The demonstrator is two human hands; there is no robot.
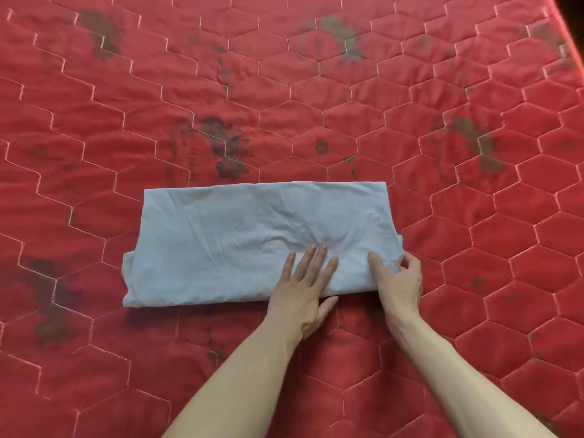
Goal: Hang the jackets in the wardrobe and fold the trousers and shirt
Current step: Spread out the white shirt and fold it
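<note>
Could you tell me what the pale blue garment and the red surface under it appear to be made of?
Garment: seemingly thin woven cloth, perhaps cotton, matte; it shows fine sharp creases and lies flat in folded layers. Mattress: apparently quilted fabric over padding, with a slight sheen; pale stitching forms puffed hexagons, and dark stains mark it. The exact fibres cannot be told.

red quilted mattress [316, 90] with hexagon stitching, dark stains [226, 147] scattered over its surface
</note>
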